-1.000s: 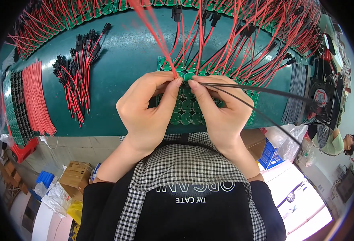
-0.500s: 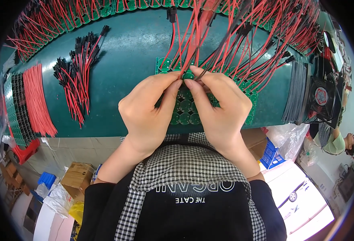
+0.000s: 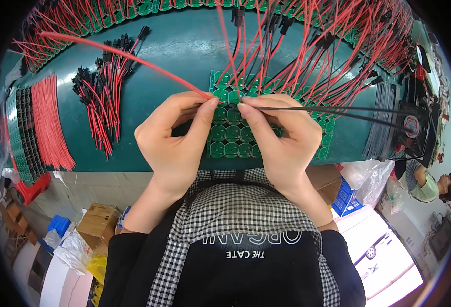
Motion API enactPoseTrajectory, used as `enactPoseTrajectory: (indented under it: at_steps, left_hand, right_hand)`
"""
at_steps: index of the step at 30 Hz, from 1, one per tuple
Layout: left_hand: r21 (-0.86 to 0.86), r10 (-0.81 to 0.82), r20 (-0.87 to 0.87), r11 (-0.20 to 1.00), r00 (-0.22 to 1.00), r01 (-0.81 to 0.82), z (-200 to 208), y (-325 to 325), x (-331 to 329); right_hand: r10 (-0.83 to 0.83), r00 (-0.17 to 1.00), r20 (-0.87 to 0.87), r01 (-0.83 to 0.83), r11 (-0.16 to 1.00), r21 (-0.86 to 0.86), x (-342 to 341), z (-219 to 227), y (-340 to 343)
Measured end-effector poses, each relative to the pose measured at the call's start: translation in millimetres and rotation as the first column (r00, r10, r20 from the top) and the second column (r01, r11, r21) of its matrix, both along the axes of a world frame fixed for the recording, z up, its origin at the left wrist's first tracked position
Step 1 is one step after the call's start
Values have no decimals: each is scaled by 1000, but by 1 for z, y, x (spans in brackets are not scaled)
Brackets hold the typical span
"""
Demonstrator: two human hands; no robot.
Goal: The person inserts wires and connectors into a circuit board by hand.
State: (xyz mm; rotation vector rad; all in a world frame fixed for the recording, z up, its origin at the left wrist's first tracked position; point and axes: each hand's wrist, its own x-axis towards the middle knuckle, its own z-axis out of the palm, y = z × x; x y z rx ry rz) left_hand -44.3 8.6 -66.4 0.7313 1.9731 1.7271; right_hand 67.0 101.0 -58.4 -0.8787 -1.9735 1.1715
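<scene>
My left hand [image 3: 169, 138] is closed in a pinch on a red wire [image 3: 133, 57], whose free length slants up to the far left. Close beside it, my right hand [image 3: 284, 133] pinches black wires [image 3: 333, 110] that stretch out to the right, over the table. Both sets of fingertips are just above a green circuit board panel [image 3: 232, 134], with a small gap between them. Rising from near the right fingertips is another red wire [image 3: 226, 36], blurred. Red and black leads with black connectors [image 3: 325, 41] stand along the panel's far and right parts.
Left of the panel lie a pile of connector leads [image 3: 102, 87], a row of red wires [image 3: 52, 123] and stacked boards [image 3: 26, 138]. Dark wires [image 3: 376, 123] and a black fan [image 3: 414, 125] are at the right. Wired boards [image 3: 118, 18] line the far edge. A person [image 3: 424, 183] is far right.
My hands have moved apart, the left one leftward. The red wire now swings out to the left and the black wires to the right. The view has shifted slightly.
</scene>
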Motion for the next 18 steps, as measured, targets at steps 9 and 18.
enactPoseTrajectory:
  at_steps: [9, 18]
  left_hand:
    - [-78, -100, -112, 993, 989, 91, 2, -4, -2]
    - [-40, -47, -171, 998, 984, 40, -2, -1, 0]
  right_hand:
    - [-14, 999, 44, 16, 999, -52, -1, 2, -2]
    - [-6, 999, 33, 7, 1000, -23, -3, 1, -2]
